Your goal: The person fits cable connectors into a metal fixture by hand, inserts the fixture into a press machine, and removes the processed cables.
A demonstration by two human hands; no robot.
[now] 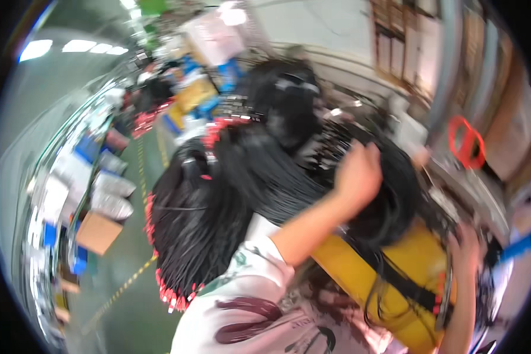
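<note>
My left hand (359, 176) reaches over a looped bundle of black cables (398, 189), its fingers curled. Whatever is inside those fingers is hidden. Beside the right edge of a yellow surface (416, 253) is my right hand (466, 243), blurred, so its grip does not show. Several thin black cables (376, 289) trail over the yellow surface, with small red ends along its right side. Close to my left arm, a thick bundle of black cables (200, 218) hangs down with red tips (174, 298). More black cables (271, 171) stretch across behind my left forearm.
A further black cable bundle (286, 100) lies farther back. An orange-red ring-shaped thing (467, 143) stands at the right near a grey metal piece. On the left, shelving holds bags and a cardboard box (99, 232). Yellow dashed lines mark the green floor (121, 289).
</note>
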